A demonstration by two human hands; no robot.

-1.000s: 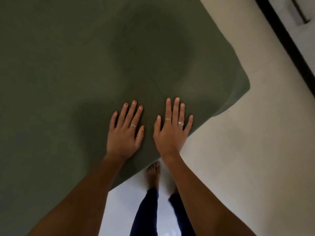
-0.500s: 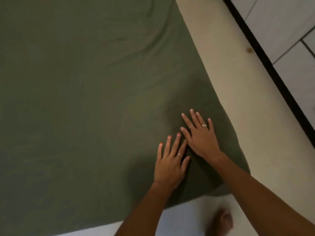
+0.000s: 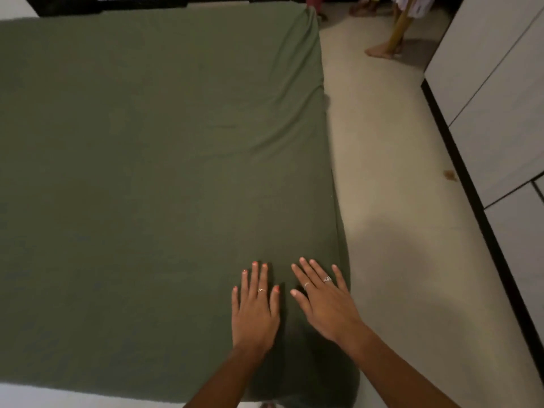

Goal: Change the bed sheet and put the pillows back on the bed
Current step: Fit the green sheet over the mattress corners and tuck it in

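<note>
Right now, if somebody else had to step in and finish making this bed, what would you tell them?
Left hand and right hand: both flat, fingers straight, pressing the green sheet near the bed's near right corner; neither grips anything.
Done: the sheet covers the mattress top, near right corner wrapped.
Left: creases along the right edge need smoothing. No pillows in view; they must be fetched and placed.
Someone's bare feet stand on the floor beyond the bed.

Green bed sheet [image 3: 153,148] spread flat, left hand [image 3: 255,307], right hand [image 3: 323,301] flat on near corner
</note>
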